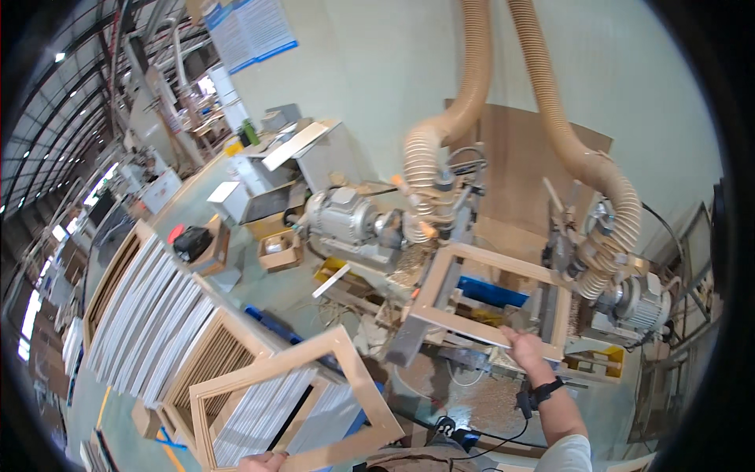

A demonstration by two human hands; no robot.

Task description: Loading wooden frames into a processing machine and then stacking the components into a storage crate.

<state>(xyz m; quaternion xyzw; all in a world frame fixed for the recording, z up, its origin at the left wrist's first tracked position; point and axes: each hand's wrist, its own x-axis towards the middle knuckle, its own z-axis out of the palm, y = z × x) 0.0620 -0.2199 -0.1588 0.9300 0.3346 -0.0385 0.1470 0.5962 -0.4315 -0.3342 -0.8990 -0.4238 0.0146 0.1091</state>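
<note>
My left hand (263,462), partly cut off by the lower edge, is closed on the near rail of a light wooden frame (271,363). That frame is tilted and held in front of the stacked frames. Farther right, my right hand (525,349) grips the near rail of a second wooden frame (503,262), which lies across a machine between two motors. Its fingers wrap over the rail, and a dark band with a cable is on the wrist.
Two ribbed hoses (425,141) come down to the machine beside the left motor (343,215) and right motor (641,302). A long stack of white-edged frames (153,307) stands at left. Wood shavings (472,402) cover the floor below; a cardboard box (281,250) sits behind.
</note>
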